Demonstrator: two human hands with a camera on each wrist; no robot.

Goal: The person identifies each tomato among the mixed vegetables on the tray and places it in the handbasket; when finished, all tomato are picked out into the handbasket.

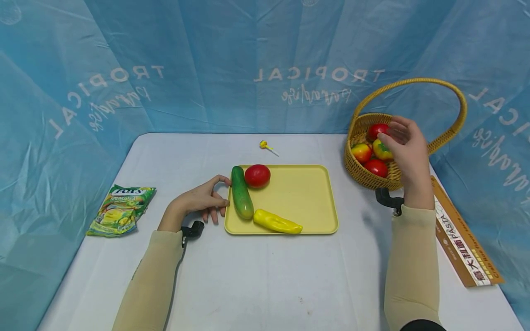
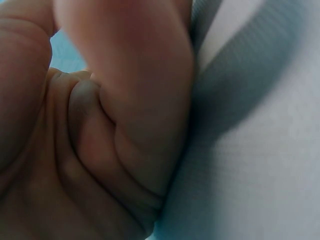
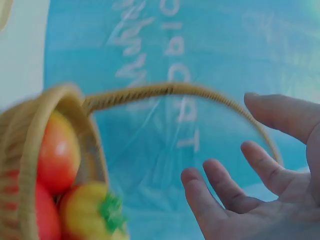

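Note:
Beside the yellow tray, my left hand rests on the table, index fingertip and thumb at the tray's left rim. The left wrist view shows bent fingers close to the white cloth. On the tray lie a green cucumber, a red tomato and a long yellow pepper. Over the wicker basket, my right hand has its fingers apart and holds nothing. Inside the basket are red tomatoes, a red-and-yellow fruit and a yellow bell pepper with a green top.
A lollipop lies behind the tray. At the left is a green candy bag; at the right, a long brown pasta box. The basket's tall handle arches beyond my right hand. Blue curtains surround the table.

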